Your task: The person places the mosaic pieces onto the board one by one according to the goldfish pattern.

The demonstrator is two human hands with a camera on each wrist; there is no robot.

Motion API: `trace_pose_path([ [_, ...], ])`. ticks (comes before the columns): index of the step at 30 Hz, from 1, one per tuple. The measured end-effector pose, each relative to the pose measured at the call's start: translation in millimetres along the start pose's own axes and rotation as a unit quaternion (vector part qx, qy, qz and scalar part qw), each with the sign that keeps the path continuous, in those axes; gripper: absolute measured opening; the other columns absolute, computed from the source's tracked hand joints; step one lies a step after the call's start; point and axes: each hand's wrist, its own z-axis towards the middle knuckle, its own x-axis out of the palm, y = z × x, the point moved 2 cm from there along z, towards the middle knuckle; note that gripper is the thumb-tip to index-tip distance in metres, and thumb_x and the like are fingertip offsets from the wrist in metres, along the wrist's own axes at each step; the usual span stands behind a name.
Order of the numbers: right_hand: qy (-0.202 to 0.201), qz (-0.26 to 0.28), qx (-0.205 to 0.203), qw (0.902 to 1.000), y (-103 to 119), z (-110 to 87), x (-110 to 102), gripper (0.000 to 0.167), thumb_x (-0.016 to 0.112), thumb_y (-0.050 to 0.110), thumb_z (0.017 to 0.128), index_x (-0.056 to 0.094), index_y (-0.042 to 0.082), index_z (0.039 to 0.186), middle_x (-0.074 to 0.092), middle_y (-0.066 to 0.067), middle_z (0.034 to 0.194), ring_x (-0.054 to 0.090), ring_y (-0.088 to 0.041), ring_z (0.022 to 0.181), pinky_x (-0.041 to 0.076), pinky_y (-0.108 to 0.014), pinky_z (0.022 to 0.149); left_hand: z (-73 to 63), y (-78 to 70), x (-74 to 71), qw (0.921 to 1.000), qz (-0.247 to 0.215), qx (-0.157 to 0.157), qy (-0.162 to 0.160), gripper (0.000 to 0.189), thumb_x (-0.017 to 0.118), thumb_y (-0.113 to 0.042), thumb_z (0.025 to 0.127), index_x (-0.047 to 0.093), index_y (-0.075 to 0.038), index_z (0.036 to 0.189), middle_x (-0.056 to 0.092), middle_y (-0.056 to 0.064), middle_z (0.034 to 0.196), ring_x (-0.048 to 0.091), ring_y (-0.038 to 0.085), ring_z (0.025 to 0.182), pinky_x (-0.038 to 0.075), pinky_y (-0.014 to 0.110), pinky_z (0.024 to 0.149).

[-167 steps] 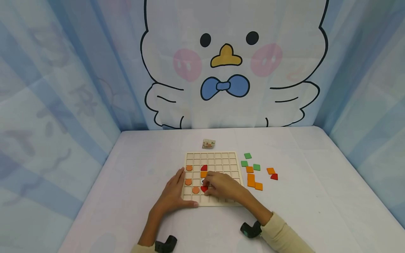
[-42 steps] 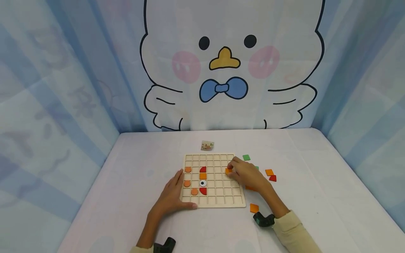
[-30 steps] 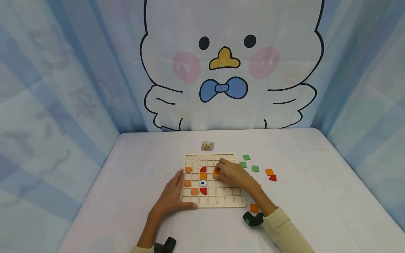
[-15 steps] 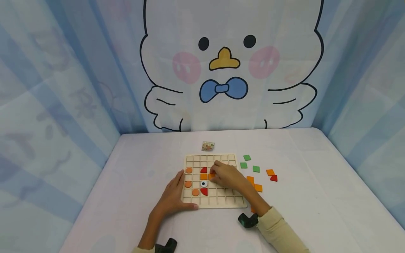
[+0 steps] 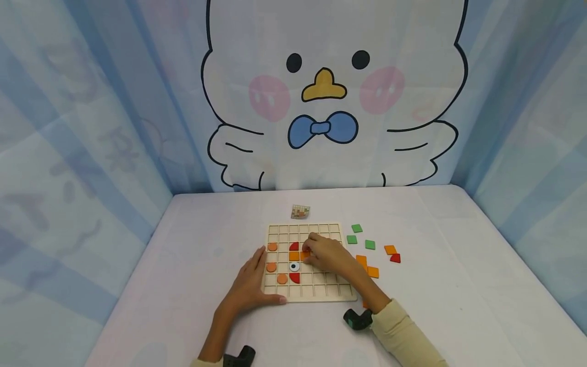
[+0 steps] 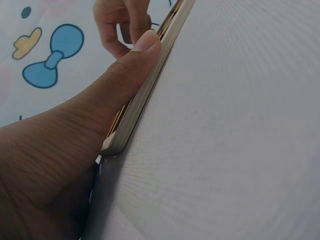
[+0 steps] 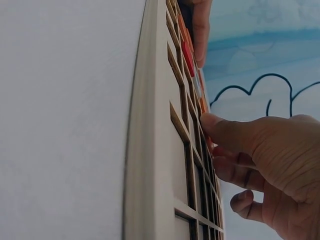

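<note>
A wooden grid board [image 5: 326, 291] lies on the table. My left hand [image 5: 249, 280] steadies its near left corner, fingers along the left side and thumb on the front rim, which the left wrist view shows close up. Over the grid's middle, my right hand [image 5: 329, 255] pinches an orange square tile [image 5: 304, 256] at the cell right of another orange square [image 5: 294, 256]. Above that square sits a red quarter-round piece [image 5: 294, 246]; below it come an eye disc [image 5: 294, 266] and a second red piece [image 5: 295, 278]. Three orange discs [image 5: 282, 279] occupy cells farther left.
Right of the board lie three green tiles [image 5: 370, 244], several orange tiles [image 5: 373, 272] and a red piece [image 5: 395, 258]. My right forearm partly covers one orange tile. A small patterned card [image 5: 300, 212] lies behind the board. A printed curtain surrounds the table.
My right hand left the eye disc, then brought an orange square tile leftward from the board's right side to the cell beside the other orange square. My left hand has stayed in place.
</note>
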Motion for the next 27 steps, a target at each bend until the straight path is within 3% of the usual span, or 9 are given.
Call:
trace_pose_path([
  [13,-0.003,0.002,-0.002,1.0,0.4,-2.7,-1.4,0.028,0.073,0.029,0.088,0.069,0.012,0.111,0.06,-0.002,0.11,0.056,-0.012,0.082,0.054,-0.03,0.079,-0.6,-1.6,-2.0,1.0,-0.005,-0.001,-0.005,0.136,0.079,-0.072,0.056,0.014,-0.009,0.157,0.01,0.008,0.166,0.02,0.034,0.149,0.025,0.056,0.117],
  [21,-0.028,0.008,-0.013,0.9995,-1.3,-7.6,-6.0,0.028,0.073,0.027,0.089,0.07,0.011,0.111,0.06,-0.001,0.111,0.059,-0.012,0.084,0.054,-0.031,0.079,-0.5,1.2,-0.1,0.9999,0.001,0.01,-0.006,0.136,0.078,-0.073,0.058,0.013,-0.008,0.157,0.009,0.009,0.165,0.021,0.034,0.149,0.026,0.057,0.117],
  [27,-0.032,0.009,0.004,0.9994,-7.4,-11.3,-11.6,0.028,0.072,0.028,0.089,0.069,0.013,0.112,0.06,0.0,0.114,0.061,-0.012,0.086,0.054,-0.031,0.077,1.2,2.9,2.2,0.9999,0.007,0.012,-0.008,0.136,0.076,-0.076,0.057,0.012,-0.009,0.157,0.008,0.007,0.166,0.02,0.033,0.149,0.027,0.055,0.117],
])
